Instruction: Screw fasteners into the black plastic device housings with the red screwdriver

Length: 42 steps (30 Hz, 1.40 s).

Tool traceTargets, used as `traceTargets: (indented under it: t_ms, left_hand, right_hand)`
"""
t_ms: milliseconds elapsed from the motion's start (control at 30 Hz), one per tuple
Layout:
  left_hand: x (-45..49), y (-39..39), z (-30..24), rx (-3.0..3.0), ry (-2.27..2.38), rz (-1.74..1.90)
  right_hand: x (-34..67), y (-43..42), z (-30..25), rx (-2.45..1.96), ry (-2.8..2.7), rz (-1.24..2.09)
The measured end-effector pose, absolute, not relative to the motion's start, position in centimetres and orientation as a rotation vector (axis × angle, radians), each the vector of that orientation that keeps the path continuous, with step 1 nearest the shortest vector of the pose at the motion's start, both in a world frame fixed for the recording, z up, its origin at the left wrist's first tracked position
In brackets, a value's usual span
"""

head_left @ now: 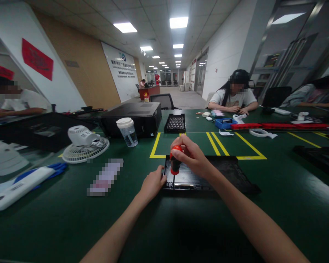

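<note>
My right fingers [188, 145] grip the red-and-black screwdriver [175, 162] nearly upright, presumably keeping its shaft straight, at the near-left part of the black tray [227, 170] on the tabletop [159, 226], whose left edge my left fingers [162, 179] touch, apparently for steadiness, pinch undeterminable.

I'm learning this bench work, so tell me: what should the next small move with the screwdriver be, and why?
I'd probably check that the screwdriver tip is seated before any turn: the right hand holds it nearly upright, shaft down at the black casing's near side, the left hand is at its left edge, and the tip's fit is too small to tell.
</note>
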<state>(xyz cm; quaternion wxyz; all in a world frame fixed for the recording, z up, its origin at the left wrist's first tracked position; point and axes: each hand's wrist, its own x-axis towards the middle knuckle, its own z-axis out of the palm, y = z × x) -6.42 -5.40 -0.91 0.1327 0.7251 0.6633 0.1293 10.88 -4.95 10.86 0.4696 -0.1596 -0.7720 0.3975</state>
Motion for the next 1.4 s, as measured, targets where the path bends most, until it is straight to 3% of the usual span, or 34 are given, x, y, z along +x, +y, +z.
traceTargets:
  t_ms: [1400]
  left_hand:
    - [-6.29, -5.26, -1.05, 2.106, 1.917, 0.364]
  right_hand:
    - [10.16, -5.67, 10.49, -0.544, -1.889, 0.607]
